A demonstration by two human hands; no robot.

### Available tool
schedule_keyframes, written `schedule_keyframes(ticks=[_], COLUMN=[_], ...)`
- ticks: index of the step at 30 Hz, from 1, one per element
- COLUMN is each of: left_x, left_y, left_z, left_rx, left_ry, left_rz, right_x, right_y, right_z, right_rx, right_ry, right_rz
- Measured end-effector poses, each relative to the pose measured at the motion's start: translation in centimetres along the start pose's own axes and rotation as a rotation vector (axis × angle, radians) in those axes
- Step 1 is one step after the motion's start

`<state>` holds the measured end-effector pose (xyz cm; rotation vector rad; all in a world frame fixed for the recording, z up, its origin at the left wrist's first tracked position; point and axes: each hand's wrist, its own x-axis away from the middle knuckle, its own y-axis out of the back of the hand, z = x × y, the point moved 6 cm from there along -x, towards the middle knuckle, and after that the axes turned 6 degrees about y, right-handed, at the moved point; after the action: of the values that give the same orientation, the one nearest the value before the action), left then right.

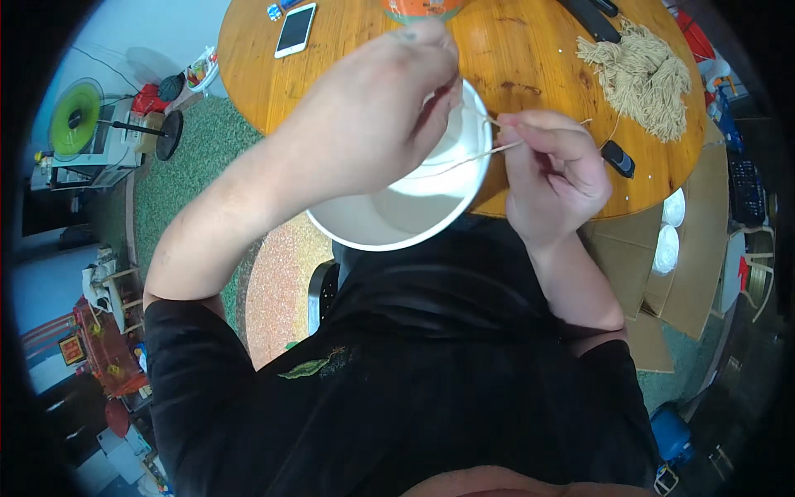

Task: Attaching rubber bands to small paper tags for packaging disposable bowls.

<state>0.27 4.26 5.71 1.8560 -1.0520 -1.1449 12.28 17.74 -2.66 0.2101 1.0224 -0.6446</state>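
Note:
A white plastic bucket stands at the near edge of the round wooden table, with its mouth facing up. Above its far side, my left hand is closed, its fingertips mostly hidden, and a strand leads toward them. Right of the rim, my right hand pinches a thin beige string between thumb and fingers. One length of the string runs from that pinch down across the bucket's mouth, passing behind my left wrist. Another short strand spans the gap between both hands.
A tangled beige yarn bundle lies at the table's right, with a small black object nearby. A white phone rests at the far left, and an orange container at the far edge. Flattened cardboard lies right of the table.

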Motion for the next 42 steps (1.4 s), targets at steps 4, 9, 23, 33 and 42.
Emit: schedule_keyframes(ticks=[4, 9, 23, 33, 42], left_x=[-0.1, 1.5, 3.3, 3.8, 3.4], left_y=[-0.9, 0.3, 4.3, 2.4, -3.7], left_z=[0.1, -0.7, -5.3, -0.8, 4.8], left_rx=[0.056, 0.333, 0.358, 0.454, 0.272], left_ry=[0.057, 0.245, -0.016, -0.024, 0.144], left_rz=[-0.002, 0.251, -0.168, -0.642, -0.328], right_x=[0.6, -0.7, -2.2, -4.4, -28.0], right_y=[0.2, 1.0, 3.4, 3.9, 9.1], right_z=[-1.1, 0.0, 1.5, 1.5, -4.0], right_rx=[-0.183, -0.311, -0.137, -0.38, 0.667], right_ry=[-0.237, -0.331, -0.173, -0.52, 0.124], right_rz=[-0.099, -0.203, -0.039, -0.141, 0.316])
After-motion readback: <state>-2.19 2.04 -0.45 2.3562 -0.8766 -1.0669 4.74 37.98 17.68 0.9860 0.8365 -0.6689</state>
